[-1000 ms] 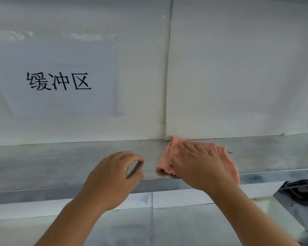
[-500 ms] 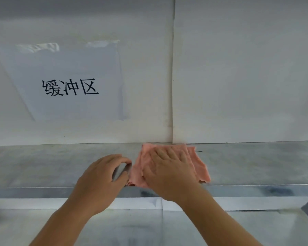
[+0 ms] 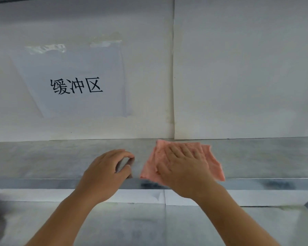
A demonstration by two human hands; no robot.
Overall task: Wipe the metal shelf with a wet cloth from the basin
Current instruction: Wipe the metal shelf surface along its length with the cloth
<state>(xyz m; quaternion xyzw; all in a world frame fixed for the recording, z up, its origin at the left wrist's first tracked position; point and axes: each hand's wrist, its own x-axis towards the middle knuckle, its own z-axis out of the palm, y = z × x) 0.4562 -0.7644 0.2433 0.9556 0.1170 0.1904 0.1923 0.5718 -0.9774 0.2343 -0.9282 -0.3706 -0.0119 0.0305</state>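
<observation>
- Your right hand (image 3: 183, 167) lies flat on a pink cloth (image 3: 212, 162), fingers spread a little and pressed down; it pins the cloth, it does not pinch it.
- The cloth is spread on the metal shelf (image 3: 43, 157). Its far edge reaches beyond your fingertips, nearly to the white wall (image 3: 238, 68); its near edge sits under the heel of your palm, at the shelf's front lip.
- Your left hand (image 3: 105, 171) rests just left of the cloth, not touching it. Its fingers are curled, thumb and forefinger forming a narrow loop. It appears to steady itself on the shelf's front edge and to hold nothing.
- Handling, as a judgement: the cloth looks soft, thin and limp, light even when wet. It should slide easily over smooth metal and may bunch at its loose corners. Press with the whole palm rather than gripping an edge.
- Edges: the wall stands just past your right fingertips, so a forward stroke has little room. The shelf lip lies beneath your wrists; pulling back could drag the cloth off.
- Open room: bare shelf runs far to the right of your right fingers, and left beyond your left hand.
- A paper sign (image 3: 75, 84) hangs on the wall above your left fingers.
</observation>
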